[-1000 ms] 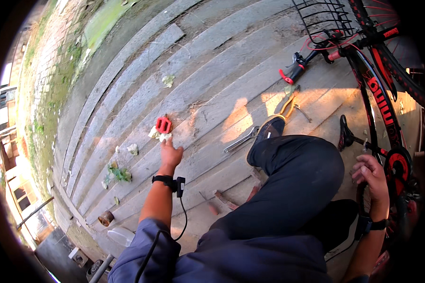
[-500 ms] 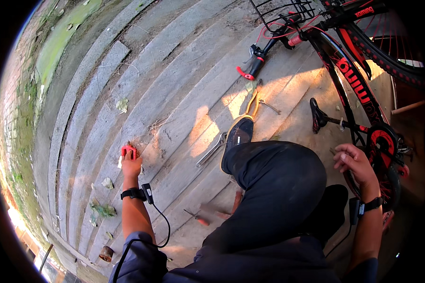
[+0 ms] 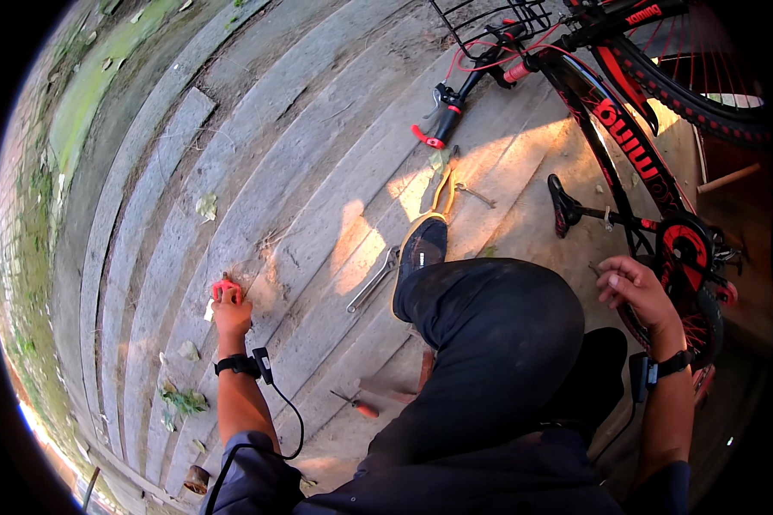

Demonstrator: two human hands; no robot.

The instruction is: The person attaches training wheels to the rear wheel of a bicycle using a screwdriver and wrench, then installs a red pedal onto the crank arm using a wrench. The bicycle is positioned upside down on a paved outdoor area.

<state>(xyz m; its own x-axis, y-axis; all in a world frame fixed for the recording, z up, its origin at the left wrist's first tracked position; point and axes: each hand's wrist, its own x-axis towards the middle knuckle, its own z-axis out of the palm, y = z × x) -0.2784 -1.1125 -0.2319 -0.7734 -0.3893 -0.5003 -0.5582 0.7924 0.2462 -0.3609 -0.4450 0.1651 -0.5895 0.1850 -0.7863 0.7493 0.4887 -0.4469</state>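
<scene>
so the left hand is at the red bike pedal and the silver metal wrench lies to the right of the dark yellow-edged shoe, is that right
Not quite: the silver metal wrench lies to the left of the dark yellow-edged shoe, as the head view shows. The left hand is indeed at the red bike pedal.

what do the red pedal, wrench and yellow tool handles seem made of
Red pedal: plastic or painted metal; its even red finish leaves that open.
Wrench: probably bare steel, given its silvery sheen.
Yellow tool handles: likely plastic or rubber coating, from their solid colour.
</scene>
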